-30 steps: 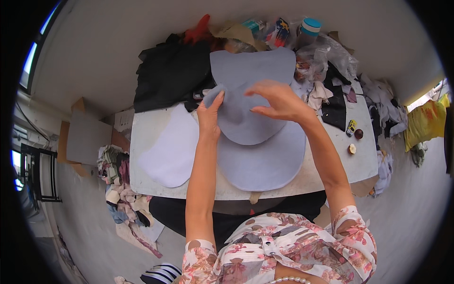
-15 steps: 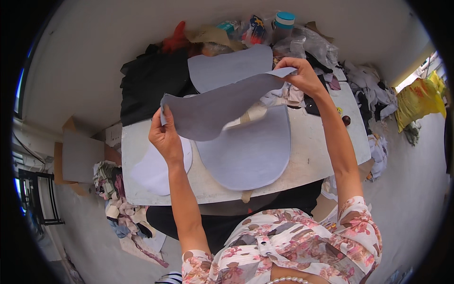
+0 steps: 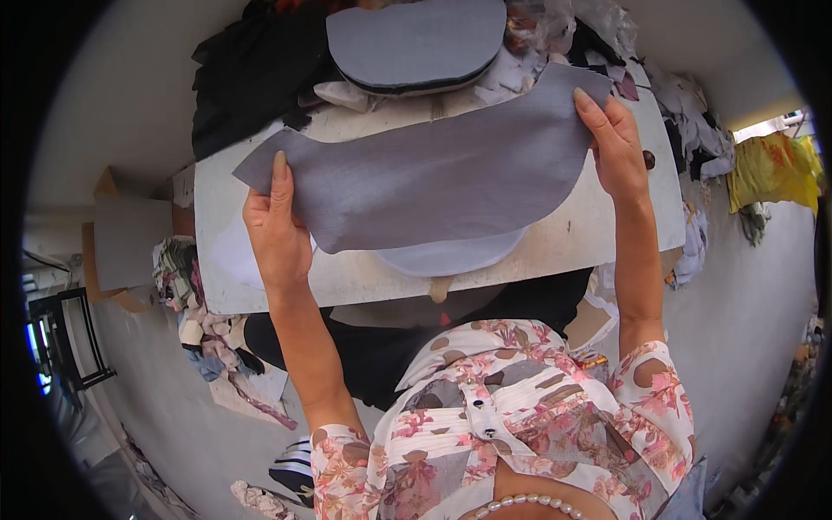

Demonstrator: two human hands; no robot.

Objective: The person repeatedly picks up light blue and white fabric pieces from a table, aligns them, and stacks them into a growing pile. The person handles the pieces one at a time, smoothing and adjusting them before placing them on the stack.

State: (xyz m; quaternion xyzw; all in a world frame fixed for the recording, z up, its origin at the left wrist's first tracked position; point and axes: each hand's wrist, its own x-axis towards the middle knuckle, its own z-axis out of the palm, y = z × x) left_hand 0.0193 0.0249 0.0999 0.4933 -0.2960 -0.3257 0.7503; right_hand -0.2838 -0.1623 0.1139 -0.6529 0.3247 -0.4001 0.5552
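A grey cut piece of fabric (image 3: 433, 178) is stretched between my two hands above the table. My left hand (image 3: 279, 225) pinches its left end with the thumb on top. At the other end, my right hand (image 3: 614, 143) grips the right corner, thumb also on the upper face. Beneath it, a light grey rounded piece (image 3: 459, 256) lies on the table, mostly covered by the fabric. A white rounded piece (image 3: 234, 253) shows partly beside my left hand. Farther back rests a stack of grey rounded pieces (image 3: 416, 43) with a dark lower edge.
The white table (image 3: 347, 290) stands in front of me. Black cloth (image 3: 251, 82) is heaped at its far left, with clear plastic bags (image 3: 550, 30) at the back. Fabric scraps (image 3: 178, 273) pile up on the left, a cardboard box (image 3: 130, 238) beyond them. A yellow bag (image 3: 771, 169) is at right.
The held fabric has been spread flatter and turned broad side up, nearer to me. My right hand has moved right and slightly down. The whole view has tilted, so the table sits higher.
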